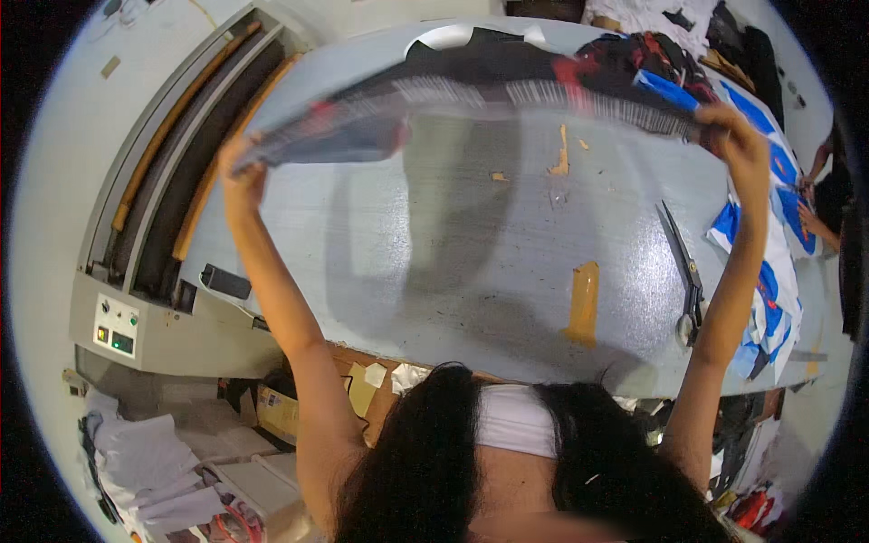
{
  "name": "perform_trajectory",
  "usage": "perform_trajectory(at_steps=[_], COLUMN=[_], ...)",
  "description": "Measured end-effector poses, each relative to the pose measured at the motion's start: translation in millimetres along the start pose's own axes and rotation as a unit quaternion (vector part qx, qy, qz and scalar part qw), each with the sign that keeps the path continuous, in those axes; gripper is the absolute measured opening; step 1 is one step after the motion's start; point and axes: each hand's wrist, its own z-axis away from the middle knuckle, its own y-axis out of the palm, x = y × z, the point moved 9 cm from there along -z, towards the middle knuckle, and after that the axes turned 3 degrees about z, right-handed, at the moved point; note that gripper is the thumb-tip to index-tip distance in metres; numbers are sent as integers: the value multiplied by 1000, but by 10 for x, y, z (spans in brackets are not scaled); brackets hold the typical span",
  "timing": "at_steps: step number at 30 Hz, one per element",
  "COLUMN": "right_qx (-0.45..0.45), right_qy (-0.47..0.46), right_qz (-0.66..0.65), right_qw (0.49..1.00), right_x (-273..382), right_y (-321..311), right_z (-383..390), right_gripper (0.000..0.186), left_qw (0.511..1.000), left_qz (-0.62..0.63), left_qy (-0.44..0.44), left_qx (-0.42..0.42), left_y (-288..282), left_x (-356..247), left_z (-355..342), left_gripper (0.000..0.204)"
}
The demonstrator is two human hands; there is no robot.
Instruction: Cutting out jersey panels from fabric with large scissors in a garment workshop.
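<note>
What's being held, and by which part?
A black fabric piece with white and red print: the left hand holds its left end, the right hand its right end.

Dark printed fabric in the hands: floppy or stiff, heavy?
Likely floppy: the dark printed fabric looks thin, its lower edge blurred. Probably light: the left hand and right hand hold it up near its ends.

Arms (285, 299) extended forward and spread wide; left hand (243, 179) and right hand (742, 143) well apart, fingers (715, 114) curled in a grip.
</note>
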Motion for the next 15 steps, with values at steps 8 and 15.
perform_trajectory(at_steps=[8,15], right_qx=[105,450], right_qy=[21,169], right_qz=[129,29], right_qw=[986,876], right_x=[-1084,-1156], right_y=[1124,1597], right_z=[590,1135], right_gripper=[29,31], left_qw=[906,681], left_qz=[-65,67], left_qy=[-373,-609], left_qx=[188,402], left_y=[849,1313], left_x=[1105,986], left_z=[1264,1956], left_gripper=[25,45])
